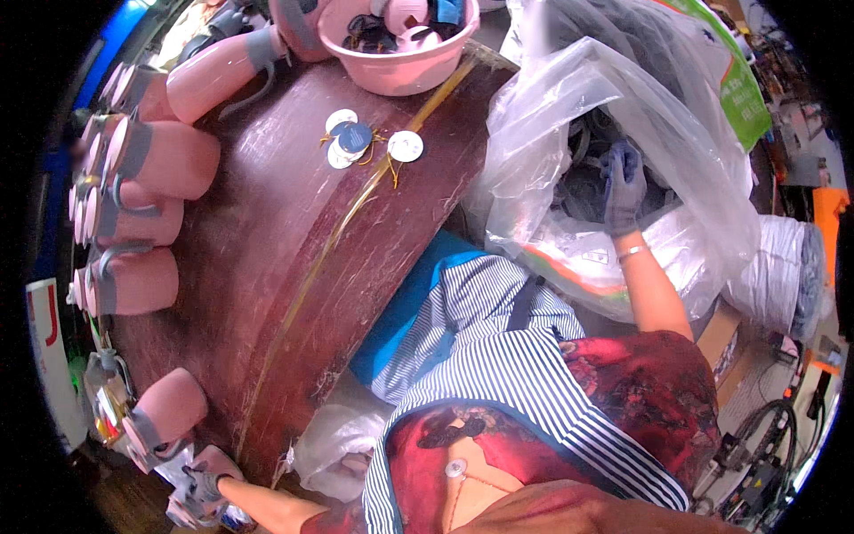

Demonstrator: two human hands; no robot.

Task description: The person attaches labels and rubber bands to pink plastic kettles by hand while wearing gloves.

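My right hand [623,185], in a dark glove, reaches into a large clear plastic bag [569,116] full of dark items at the right; its fingers are curled among them and I cannot tell if it grips one. My left hand [206,488], also gloved, is at the lower left edge of the dark red table [267,240], closed on a pink cup-shaped piece with a grey strap [197,498]. Several similar pink pieces [165,160] lie in a row along the table's left side.
A pink basin [396,62] with small parts stands at the table's far edge. Round white and blue tags [356,141] with strings lie near it. A second wrapped bundle [783,267] and cables sit at the right. A crumpled clear bag [338,445] lies by my lap.
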